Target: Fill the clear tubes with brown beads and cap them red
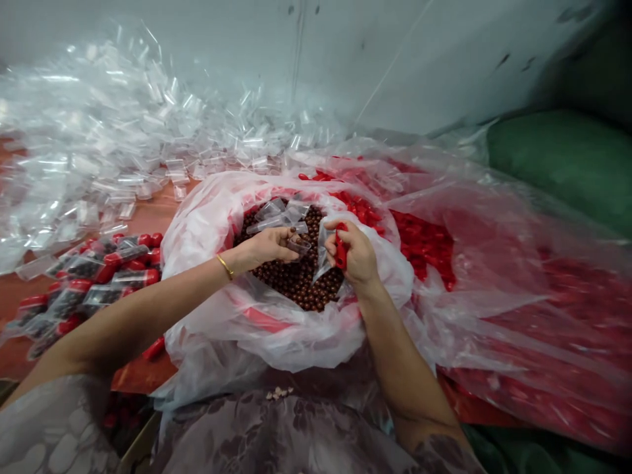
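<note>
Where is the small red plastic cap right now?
In the head view, the small red plastic cap is pinched in the right hand, just right of centre, above the brown beads.

Worker in patterned purple, arms bare to the elbow

The garment — a muted mauve fabric printed with darker floral shapes — covers lap and upper arms, its loose pale-grey sleeves ending above both elbows. 1 thin gold bangle (225,266) circles the wrist of the left hand (266,246); the right hand (354,255) wears nothing — 2 bare forearms.
</note>
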The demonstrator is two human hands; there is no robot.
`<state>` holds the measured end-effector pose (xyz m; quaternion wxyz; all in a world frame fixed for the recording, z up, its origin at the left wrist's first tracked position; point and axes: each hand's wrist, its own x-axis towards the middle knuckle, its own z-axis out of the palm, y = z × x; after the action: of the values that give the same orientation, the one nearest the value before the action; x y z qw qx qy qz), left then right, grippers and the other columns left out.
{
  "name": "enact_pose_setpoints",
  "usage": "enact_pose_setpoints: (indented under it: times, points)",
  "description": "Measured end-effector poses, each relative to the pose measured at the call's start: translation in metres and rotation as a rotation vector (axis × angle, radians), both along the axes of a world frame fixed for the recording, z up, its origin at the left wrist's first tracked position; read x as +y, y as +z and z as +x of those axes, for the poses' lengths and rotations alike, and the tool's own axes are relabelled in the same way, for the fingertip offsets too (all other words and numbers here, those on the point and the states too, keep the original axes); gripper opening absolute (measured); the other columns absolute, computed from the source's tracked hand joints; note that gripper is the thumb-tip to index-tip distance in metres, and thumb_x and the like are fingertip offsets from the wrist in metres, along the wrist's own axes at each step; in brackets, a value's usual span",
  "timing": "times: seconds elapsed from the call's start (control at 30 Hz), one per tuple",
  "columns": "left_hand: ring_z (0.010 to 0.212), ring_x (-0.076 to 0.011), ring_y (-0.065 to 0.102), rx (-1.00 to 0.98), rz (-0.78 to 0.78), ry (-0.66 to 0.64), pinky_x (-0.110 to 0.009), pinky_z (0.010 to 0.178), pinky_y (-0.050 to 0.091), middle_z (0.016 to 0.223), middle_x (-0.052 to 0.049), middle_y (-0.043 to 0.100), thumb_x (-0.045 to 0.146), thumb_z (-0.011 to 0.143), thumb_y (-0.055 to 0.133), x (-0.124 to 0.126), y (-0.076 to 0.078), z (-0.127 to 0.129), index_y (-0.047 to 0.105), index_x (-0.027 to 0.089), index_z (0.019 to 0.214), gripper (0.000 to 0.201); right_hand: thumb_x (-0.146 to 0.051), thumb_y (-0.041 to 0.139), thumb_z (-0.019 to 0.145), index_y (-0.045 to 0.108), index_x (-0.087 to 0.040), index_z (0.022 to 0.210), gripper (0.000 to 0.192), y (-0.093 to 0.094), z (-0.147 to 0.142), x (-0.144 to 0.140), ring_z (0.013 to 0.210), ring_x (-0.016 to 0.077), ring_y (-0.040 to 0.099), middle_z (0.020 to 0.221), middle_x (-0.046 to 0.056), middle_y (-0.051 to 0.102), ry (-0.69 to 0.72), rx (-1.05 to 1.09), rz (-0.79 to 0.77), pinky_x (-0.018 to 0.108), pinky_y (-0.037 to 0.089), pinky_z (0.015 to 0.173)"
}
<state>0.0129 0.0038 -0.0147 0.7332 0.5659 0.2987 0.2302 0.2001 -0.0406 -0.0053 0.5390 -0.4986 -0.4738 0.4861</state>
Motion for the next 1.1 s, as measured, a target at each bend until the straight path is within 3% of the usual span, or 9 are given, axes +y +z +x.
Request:
enact_pose_setpoints:
  times: [0.2, 0.37, 0.57, 0.7, 0.77, 0.83, 1.0, 1.1]
  points:
    - [0.084, -0.0074, 0.061, -0.167, -0.052, 0.059, -0.021, 0.08, 0.046, 0.094, 0.0, 0.067, 0.011, 0.06, 0.079, -0.016, 0.008, -0.018, 0.06, 0.014, 0.087, 0.033, -0.039, 0.053, 0.076, 0.053, -0.021, 0.089, 0.022, -0.013, -0.004, 0.001, 0.055, 0.0108, 0.051, 0.062, -0.006, 0.057, -0.023, -0.249, 0.113, 0.024, 0.042, 0.056]
    - [0.077, -0.0085, 0.063, -0.19, -0.143, 0.12, -0.021, 0.07, 0.049, 0.096, -0.001, 0.067, 0.022, 0.064, 0.082, -0.027, 0.001, -0.032, 0.059, 0.017, 0.095, 0.039, -0.038, 0.053, 0.08, 0.055, -0.021, 0.093, 0.022, -0.014, -0.002, -0.009, 0.069, 0.014, 0.057, 0.076, -0.001, 0.062, 0.003, -0.558, 0.204, 0.027, 0.044, 0.068]
    - [0.077, -0.0094, 0.063, -0.209, -0.124, 0.169, -0.022, 0.069, 0.051, 0.093, -0.001, 0.066, 0.027, 0.066, 0.082, -0.03, -0.006, -0.036, 0.06, 0.017, 0.1, 0.042, -0.03, 0.052, 0.085, 0.063, -0.017, 0.088, 0.018, 0.009, -0.02, -0.031, 0.075, 0.0197, 0.062, 0.083, 0.008, 0.069, 0.456, -1.446, 0.039, 0.027, 0.038, 0.064]
    - [0.082, -0.0123, 0.067, -0.307, -0.18, 0.186, -0.025, 0.075, 0.052, 0.102, -0.003, 0.069, 0.025, 0.065, 0.083, -0.03, -0.008, -0.036, 0.058, 0.018, 0.101, 0.044, -0.024, 0.046, 0.088, 0.066, -0.015, 0.088, 0.023, 0.016, -0.035, -0.029, 0.081, 0.0218, 0.066, 0.092, 0.013, 0.071, 0.622, -1.673, 0.029, 0.028, 0.036, 0.062]
    - [0.084, -0.0127, 0.067, -0.353, -0.193, 0.207, -0.026, 0.079, 0.052, 0.101, -0.003, 0.07, 0.024, 0.064, 0.083, -0.03, -0.008, -0.036, 0.058, 0.018, 0.101, 0.045, -0.021, 0.043, 0.089, 0.067, -0.015, 0.085, 0.024, 0.015, -0.035, -0.026, 0.078, 0.0212, 0.066, 0.087, 0.012, 0.072, 0.655, -1.662, 0.052, 0.028, 0.035, 0.06]
    - [0.084, -0.0131, 0.068, -0.373, -0.207, 0.22, -0.028, 0.081, 0.052, 0.101, -0.004, 0.07, 0.024, 0.063, 0.083, -0.03, -0.008, -0.037, 0.058, 0.017, 0.101, 0.046, -0.023, 0.047, 0.087, 0.066, -0.016, 0.081, 0.022, 0.014, -0.03, -0.023, 0.072, 0.0193, 0.064, 0.08, 0.009, 0.071, 0.587, -1.55, 0.1, 0.027, 0.035, 0.059]
    - [0.083, -0.0133, 0.067, -0.38, -0.21, 0.18, -0.029, 0.082, 0.053, 0.098, -0.004, 0.07, 0.022, 0.063, 0.083, -0.032, -0.006, -0.036, 0.06, 0.016, 0.099, 0.044, -0.034, 0.058, 0.082, 0.067, -0.019, 0.081, 0.018, 0.025, -0.022, -0.015, 0.064, 0.0131, 0.057, 0.071, 0.0, 0.066, 0.1, -0.831, 0.299, 0.024, 0.042, 0.06]
    - [0.08, -0.0123, 0.066, -0.357, -0.201, 0.144, -0.028, 0.078, 0.054, 0.092, -0.003, 0.07, 0.021, 0.063, 0.084, -0.033, -0.005, -0.035, 0.059, 0.015, 0.098, 0.043, -0.034, 0.062, 0.077, 0.069, -0.019, 0.082, 0.017, 0.037, -0.03, -0.009, 0.061, 0.0119, 0.055, 0.07, -0.001, 0.065, 0.076, -0.58, 0.28, 0.025, 0.043, 0.059]
